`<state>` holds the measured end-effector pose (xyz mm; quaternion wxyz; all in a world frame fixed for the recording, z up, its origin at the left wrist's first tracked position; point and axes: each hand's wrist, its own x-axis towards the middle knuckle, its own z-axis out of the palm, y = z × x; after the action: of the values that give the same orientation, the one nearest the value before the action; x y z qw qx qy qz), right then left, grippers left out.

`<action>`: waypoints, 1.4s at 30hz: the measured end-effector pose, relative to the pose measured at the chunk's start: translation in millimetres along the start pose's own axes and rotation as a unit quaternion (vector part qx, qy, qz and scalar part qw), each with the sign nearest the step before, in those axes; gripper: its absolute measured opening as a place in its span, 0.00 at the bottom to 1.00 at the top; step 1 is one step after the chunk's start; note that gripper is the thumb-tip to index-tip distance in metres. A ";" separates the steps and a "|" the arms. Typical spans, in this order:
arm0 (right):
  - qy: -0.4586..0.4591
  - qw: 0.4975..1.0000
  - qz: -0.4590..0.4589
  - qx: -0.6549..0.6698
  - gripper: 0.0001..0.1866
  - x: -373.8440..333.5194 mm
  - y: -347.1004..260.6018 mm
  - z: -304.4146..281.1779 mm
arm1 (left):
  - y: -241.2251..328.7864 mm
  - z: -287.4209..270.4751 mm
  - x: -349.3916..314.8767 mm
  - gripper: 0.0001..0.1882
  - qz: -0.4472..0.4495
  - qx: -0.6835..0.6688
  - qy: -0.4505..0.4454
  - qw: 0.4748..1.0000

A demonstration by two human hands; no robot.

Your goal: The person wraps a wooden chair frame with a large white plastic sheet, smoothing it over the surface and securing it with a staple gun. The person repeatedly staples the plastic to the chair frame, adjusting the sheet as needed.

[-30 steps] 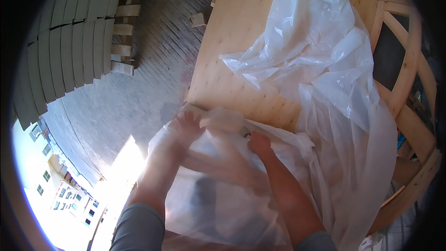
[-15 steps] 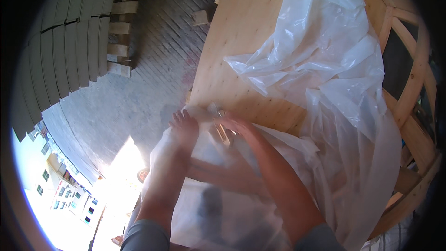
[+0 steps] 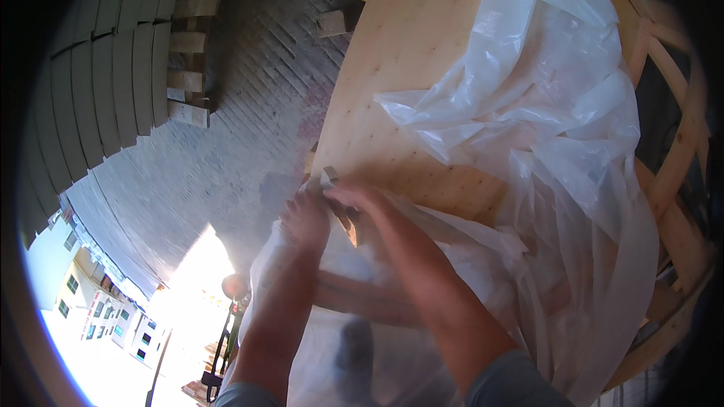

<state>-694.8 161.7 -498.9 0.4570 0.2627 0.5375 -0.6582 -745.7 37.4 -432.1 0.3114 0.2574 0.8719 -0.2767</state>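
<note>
A translucent plastic sheet (image 3: 452, 256) drapes over the near end of a pale plywood panel (image 3: 392, 98). At the panel's near left corner, my left hand (image 3: 305, 215) grips the sheet's edge, its fingers bent and slightly blurred. Just right of it, my right hand (image 3: 353, 196) is closed round a shiny metal staple gun (image 3: 347, 227). The tool's head touches or nearly touches the sheet at the corner; the exact contact is too small to tell. Much of its handle lies under my right hand.
Crumpled plastic (image 3: 543, 98) covers the panel's right side, beside a curved wooden frame (image 3: 675, 173). Stacked grey-brown boards (image 3: 113, 90) rest by a wooden pallet (image 3: 188, 41) at far left. A wood block (image 3: 331, 24) lies on the concrete floor (image 3: 249, 136).
My right hand has moved left with the staple gun, toward the corner and close against my left hand. My left hand's spread fingers have bent in on the sheet. The view has shifted slightly.
</note>
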 end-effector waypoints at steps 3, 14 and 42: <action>0.050 0.998 0.020 0.031 0.25 8.6 -0.7 18.2 | 1.4 -3.5 -0.4 0.15 -0.011 -0.023 -0.013 1.000; 0.125 0.893 0.067 0.427 0.24 -27.9 79.4 17.0 | 8.2 -33.9 2.6 0.25 -0.085 -0.073 -0.133 0.985; 0.425 0.867 0.228 0.124 0.25 -331.8 357.1 -70.9 | 280.4 19.5 -319.1 0.37 0.525 -0.086 -0.407 0.742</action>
<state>-242.1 333.1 -408.2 0.2848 0.6869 0.5188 -0.4217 -348.8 137.0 -316.4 0.7539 0.5092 0.4090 -0.0718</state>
